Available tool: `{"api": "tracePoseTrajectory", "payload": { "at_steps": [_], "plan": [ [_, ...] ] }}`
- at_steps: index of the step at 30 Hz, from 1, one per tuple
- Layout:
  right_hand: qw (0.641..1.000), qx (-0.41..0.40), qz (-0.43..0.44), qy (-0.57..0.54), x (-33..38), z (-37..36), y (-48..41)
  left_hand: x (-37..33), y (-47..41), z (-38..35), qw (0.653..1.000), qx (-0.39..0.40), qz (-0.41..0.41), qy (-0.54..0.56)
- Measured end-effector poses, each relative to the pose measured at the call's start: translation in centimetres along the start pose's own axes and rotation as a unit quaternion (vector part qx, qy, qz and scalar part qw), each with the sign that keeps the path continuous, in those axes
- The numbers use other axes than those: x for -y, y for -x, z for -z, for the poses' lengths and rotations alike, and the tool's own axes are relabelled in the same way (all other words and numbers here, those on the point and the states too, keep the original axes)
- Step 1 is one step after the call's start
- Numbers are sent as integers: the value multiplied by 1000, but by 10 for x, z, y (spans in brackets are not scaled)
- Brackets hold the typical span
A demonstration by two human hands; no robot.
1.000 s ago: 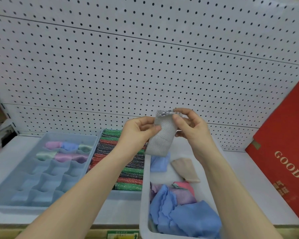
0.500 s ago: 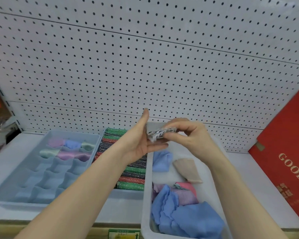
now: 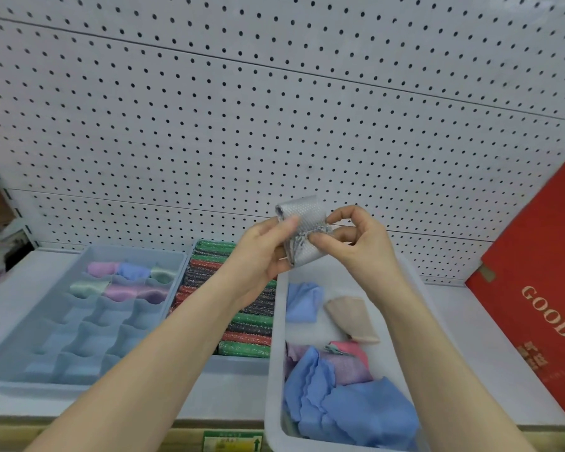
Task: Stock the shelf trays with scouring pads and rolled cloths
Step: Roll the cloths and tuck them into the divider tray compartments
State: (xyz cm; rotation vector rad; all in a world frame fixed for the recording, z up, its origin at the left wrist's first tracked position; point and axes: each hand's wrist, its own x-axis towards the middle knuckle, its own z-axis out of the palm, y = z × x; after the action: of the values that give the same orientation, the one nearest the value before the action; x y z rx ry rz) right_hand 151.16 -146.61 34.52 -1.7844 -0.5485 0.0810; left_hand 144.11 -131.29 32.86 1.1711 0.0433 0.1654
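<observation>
Both hands are pinching a grey cloth (image 3: 302,230) – left hand (image 3: 261,256) wrapped round it, right hand (image 3: 356,243) at its frayed edge, I think – above the white bin (image 3: 276,321).

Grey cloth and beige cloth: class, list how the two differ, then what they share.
The grey cloth is held in the air, pinched by the left hand and right hand; the beige cloth lies in the white bin. The grey cloth looks partly rolled; the beige cloth lies flat, folded. Both are small cloths.
</observation>
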Motion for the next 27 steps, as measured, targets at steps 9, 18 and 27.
{"api": "tracePoseTrajectory", "payload": {
  "at_steps": [9,18,27],
  "plan": [
    [999,14,-36,9,-5,1,-5,5,0,7,994,-35,-51,-88],
    [964,163,-63,-198,-11,2,-5,6,3,12,988,-82,-65,-110],
    [988,115,39,-92,-27,-11,-8,20,12,14,993,-119,22,9]
  ]
}}
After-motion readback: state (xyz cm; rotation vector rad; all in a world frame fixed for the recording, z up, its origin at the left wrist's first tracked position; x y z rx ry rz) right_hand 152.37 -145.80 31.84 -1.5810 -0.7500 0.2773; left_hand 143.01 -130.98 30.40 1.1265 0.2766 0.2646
